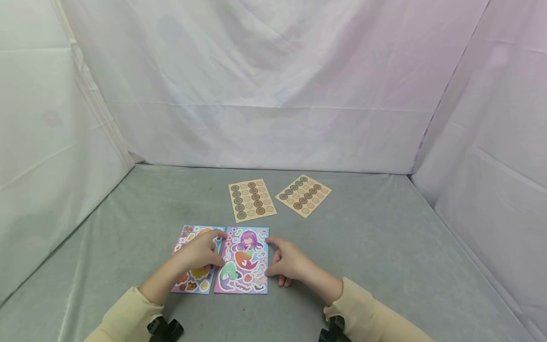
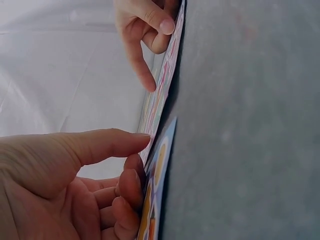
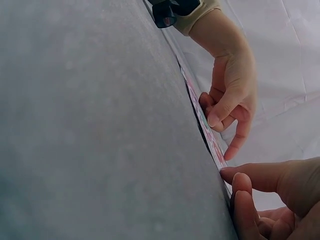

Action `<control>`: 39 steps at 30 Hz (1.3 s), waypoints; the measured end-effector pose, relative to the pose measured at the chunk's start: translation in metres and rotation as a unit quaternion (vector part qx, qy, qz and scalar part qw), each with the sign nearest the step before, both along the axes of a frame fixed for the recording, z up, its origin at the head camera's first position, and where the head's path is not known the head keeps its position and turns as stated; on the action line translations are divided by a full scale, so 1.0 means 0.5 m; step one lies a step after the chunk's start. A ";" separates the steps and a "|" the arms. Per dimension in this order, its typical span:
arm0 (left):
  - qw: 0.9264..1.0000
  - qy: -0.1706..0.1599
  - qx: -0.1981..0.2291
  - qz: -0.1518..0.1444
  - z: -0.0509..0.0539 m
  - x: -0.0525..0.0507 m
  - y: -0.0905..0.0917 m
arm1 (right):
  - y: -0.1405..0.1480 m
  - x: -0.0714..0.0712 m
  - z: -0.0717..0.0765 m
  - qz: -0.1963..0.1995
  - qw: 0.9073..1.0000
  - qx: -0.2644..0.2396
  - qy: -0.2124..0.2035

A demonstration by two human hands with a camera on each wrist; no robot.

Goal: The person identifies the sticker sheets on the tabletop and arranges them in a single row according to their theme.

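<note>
A sticker sheet with a purple-haired mermaid lies flat on the grey table between the two hands. My left hand reaches over a second, orange-and-blue sticker sheet; its thumb and index fingertips touch the mermaid sheet's left edge. At the opposite edge, my right hand touches with index finger and thumb set apart, its other fingers bent underneath. In the left wrist view the left thumb extends to the sheet's edge. The right thumb meets the edge in the right wrist view.
Farther back lie two tan sheets of round stickers, one left and one tilted to the right. White cloth hangs behind and on both sides of the grey tabletop.
</note>
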State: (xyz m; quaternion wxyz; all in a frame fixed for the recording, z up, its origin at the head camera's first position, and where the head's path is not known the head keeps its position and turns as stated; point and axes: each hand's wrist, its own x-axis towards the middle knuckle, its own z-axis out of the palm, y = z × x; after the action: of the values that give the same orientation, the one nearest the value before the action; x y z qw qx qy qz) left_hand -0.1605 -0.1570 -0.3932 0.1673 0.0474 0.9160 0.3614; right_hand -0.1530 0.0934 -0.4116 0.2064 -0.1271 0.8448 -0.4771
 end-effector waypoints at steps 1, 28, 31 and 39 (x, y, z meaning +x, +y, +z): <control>1.000 0.000 -0.001 0.000 0.000 0.000 0.000 | 0.000 0.000 0.000 0.000 1.000 -0.001 0.000; 0.999 0.020 0.029 0.012 0.000 -0.005 -0.010 | 0.016 -0.002 0.011 0.021 0.999 -0.036 -0.014; 0.999 0.021 0.040 0.013 0.001 -0.007 -0.009 | 0.019 -0.005 0.013 0.022 0.999 -0.039 -0.006; 0.995 0.021 0.094 0.012 0.004 -0.011 -0.011 | 0.026 -0.010 0.019 0.015 0.999 -0.050 0.000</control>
State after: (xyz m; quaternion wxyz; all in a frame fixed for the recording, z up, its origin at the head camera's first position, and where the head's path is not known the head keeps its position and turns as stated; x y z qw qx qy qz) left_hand -0.1660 -0.1623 -0.3911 0.1382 0.0597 0.8820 0.4465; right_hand -0.1579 0.1064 -0.4021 0.2072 -0.1499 0.8176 -0.5159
